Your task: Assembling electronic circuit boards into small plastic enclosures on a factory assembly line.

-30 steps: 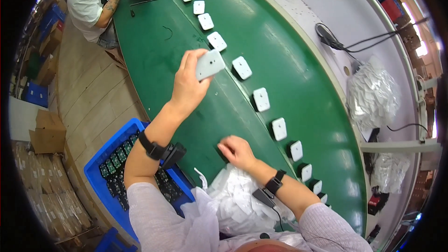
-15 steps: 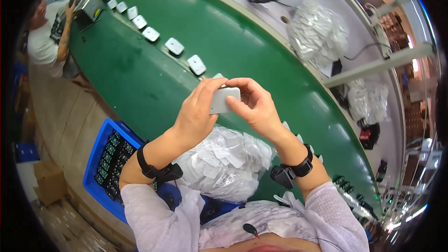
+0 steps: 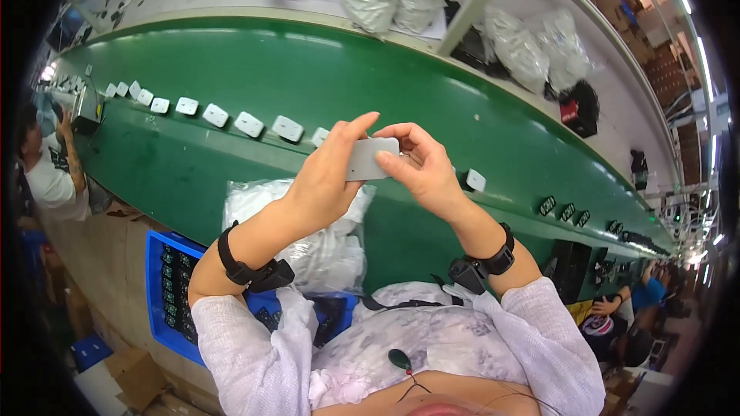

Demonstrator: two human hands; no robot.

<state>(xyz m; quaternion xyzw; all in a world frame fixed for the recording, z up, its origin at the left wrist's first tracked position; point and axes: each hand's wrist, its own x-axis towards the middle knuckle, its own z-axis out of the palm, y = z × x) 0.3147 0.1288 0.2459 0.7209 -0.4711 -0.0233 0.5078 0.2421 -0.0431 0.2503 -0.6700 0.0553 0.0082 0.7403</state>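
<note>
Through the head camera I see both hands brought together over the table (image 3: 193, 173), closed on one white casing (image 3: 368, 163). The casing sits between them, raised off the surface, its plain face tipped up toward me. My left hand (image 3: 325, 177) wraps the left end, with the index finger reaching past the upper edge. My right hand (image 3: 428, 173) takes the other end, thumb laid on the face and fingers curled behind; what those fingers touch on the far side I can't tell.

To handle this well, I would let the left hand do the steadying and the right thumb do the pressing, keeping the push square to the face so that the piece does not twist. I judge that even pressure near the edges serves better than one hard squeeze in the middle, and a light touch should spare the smooth surface from marks. I would also keep the wrists low, so that a slip drops it only onto the table.

Beyond the hands, a row of similar casings (image 3: 288, 129) runs along the table. Below my left forearm lie a clear bag of white pieces (image 3: 327, 258) and a blue bin (image 3: 156, 293) holding circuit boards (image 3: 169, 293).
</note>
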